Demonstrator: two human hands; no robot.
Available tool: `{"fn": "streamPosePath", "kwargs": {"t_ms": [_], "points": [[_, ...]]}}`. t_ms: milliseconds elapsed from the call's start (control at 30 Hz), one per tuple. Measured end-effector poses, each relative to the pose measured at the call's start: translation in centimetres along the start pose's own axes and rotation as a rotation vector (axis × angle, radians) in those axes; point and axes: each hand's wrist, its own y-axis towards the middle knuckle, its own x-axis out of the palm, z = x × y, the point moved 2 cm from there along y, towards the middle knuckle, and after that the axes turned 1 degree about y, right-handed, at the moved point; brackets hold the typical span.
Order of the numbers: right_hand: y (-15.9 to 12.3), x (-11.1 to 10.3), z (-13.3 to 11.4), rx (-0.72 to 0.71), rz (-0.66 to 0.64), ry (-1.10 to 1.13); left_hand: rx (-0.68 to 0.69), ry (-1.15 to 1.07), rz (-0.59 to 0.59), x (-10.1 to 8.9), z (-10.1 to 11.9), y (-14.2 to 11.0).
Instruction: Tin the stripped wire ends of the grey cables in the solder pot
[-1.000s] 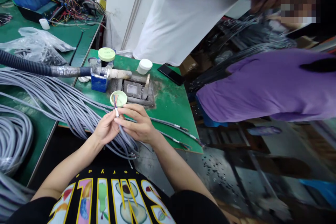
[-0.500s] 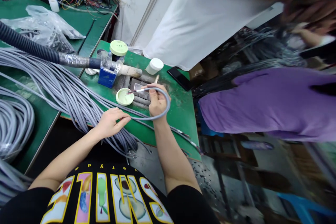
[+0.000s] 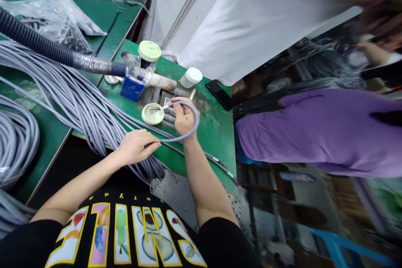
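A grey cable (image 3: 197,122) loops back on itself between my two hands. My right hand (image 3: 184,118) is closed around it near its stripped end, where several thin wires (image 3: 154,110) fan out over a shallow pale-green dish (image 3: 150,118). Whether the wire tips touch what is in the dish, I cannot tell. My left hand (image 3: 138,146) pinches the same cable lower down, to the left of the loop. Beneath and beside that hand runs a thick bundle of grey cables (image 3: 84,111).
A black ribbed hose (image 3: 47,46) reaches over the bundle to a blue block (image 3: 132,88). Behind the dish stand a green-lidded jar (image 3: 150,51) and a white tub (image 3: 191,77). A phone (image 3: 219,94) lies at right. Co-workers in white (image 3: 226,29) and purple (image 3: 314,134) are close by.
The wire end has dipped toward the dish, and its wires are more spread. My right hand has moved slightly left. My left hand keeps its pinch; the whole view has shifted a little.
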Motion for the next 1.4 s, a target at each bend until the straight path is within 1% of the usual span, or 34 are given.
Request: {"fn": "streamPosePath", "kwargs": {"t_ms": [233, 400, 500, 733, 933, 1067, 1167, 1267, 1333, 1400], "points": [[0.4, 0.7, -0.6, -0.044, -0.106, -0.189, 0.040, 0.059, -0.009, 0.0, 0.2, 0.1], [0.4, 1.0, -0.8, -0.082, -0.143, -0.289, 0.053, 0.115, -0.036, -0.1, 0.3, 0.2], [0.3, 1.0, -0.8, -0.100, -0.160, -0.304, 0.046, 0.152, -0.063, -0.1, 0.3, 0.2], [0.1, 0.9, -1.1, -0.119, -0.185, -0.308, 0.049, 0.133, -0.053, -0.2, 0.6, 0.3], [-0.1, 0.7, -0.8, -0.108, -0.162, -0.313, 0.044, 0.135, -0.062, -0.3, 0.5, 0.4], [-0.1, 0.6, -1.0, -0.142, -0.164, -0.320, 0.033, 0.118, -0.053, -0.3, 0.6, 0.4], [0.1, -0.4, -1.9, -0.155, -0.113, -0.319, 0.050, 0.079, -0.004, -0.5, 0.7, 0.4], [0.6, -2.1, -2.2, -0.145, 0.011, -0.344, 0.087, 0.068, 0.062, -0.6, 0.8, 0.4], [1.3, -3.3, -1.5, -0.124, 0.091, -0.382, 0.119, 0.093, 0.085, -0.6, 0.9, 0.4], [2.0, -4.2, -0.1, -0.096, 0.142, -0.424, 0.149, 0.124, 0.096, -0.6, 0.8, 0.4]]}}
